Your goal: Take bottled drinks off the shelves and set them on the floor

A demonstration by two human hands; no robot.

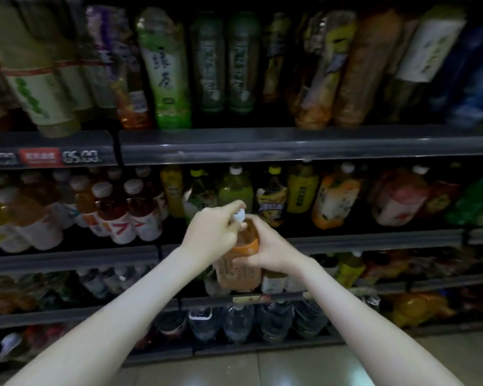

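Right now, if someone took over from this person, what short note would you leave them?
Left hand: fingers hold the orange bottle at its cap.
Right hand: grips the bottle's body.
The bottle is in the air in front of the shelves.
Done: this bottle is off the shelf.
Left: set it on the floor, where no bottle shows yet; many remain shelved.
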